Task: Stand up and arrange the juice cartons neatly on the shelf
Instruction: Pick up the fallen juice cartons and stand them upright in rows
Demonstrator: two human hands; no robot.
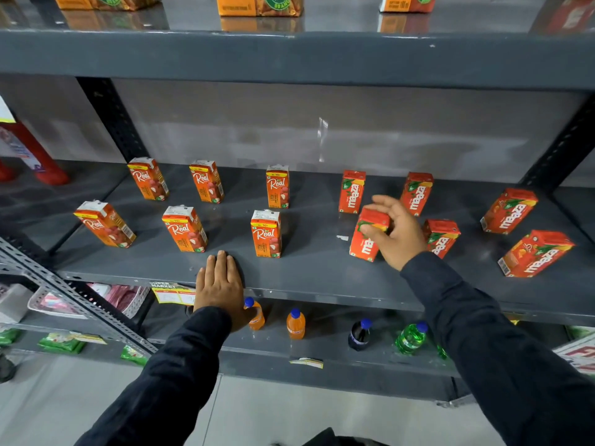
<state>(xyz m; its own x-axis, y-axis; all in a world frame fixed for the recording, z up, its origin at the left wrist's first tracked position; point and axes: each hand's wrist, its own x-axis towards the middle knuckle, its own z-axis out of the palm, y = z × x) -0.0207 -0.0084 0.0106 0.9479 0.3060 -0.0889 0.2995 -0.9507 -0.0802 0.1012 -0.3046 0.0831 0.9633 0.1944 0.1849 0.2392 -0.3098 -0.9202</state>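
Several orange Real cartons stand upright in two rows on the left half of the grey shelf, the nearest one just beyond my left hand. On the right half are red Maaza cartons: two upright at the back, one upright in front, and two lying on their sides at the far right. My right hand grips the top of a front Maaza carton, which stands slightly tilted. My left hand rests flat on the shelf's front edge, fingers together, holding nothing.
The shelf above overhangs and carries orange boxes. On the lower shelf stand small drink bottles, orange, dark and green. A slotted metal upright slants at the left; a red bottle stands far left.
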